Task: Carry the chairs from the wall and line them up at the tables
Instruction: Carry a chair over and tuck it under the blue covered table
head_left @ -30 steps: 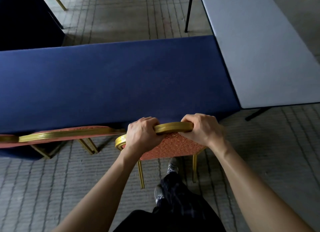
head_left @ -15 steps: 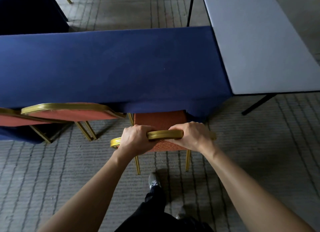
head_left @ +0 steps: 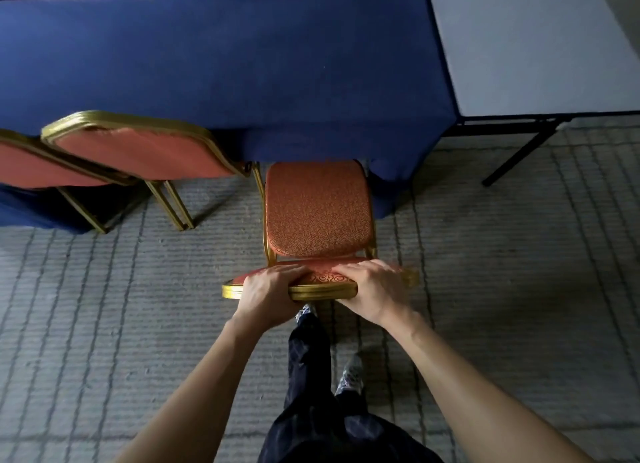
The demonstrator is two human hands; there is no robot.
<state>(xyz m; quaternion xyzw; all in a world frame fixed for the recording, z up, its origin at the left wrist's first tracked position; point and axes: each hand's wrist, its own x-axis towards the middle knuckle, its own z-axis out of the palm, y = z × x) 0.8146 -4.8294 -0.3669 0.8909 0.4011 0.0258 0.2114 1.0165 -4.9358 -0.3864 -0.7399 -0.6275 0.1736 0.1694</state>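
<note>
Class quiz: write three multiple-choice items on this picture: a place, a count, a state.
1. The held chair stands at: A the blue-clothed table; B a wall; C a doorway.
2. Chairs in view: A one; B three; C six.
3. The left hand and right hand: A hang free; B grip its backrest; C lift a table.
Key: A, its front meets the cloth; B, two other chairs stand to the person's left; B, both hands curl over it.
</note>
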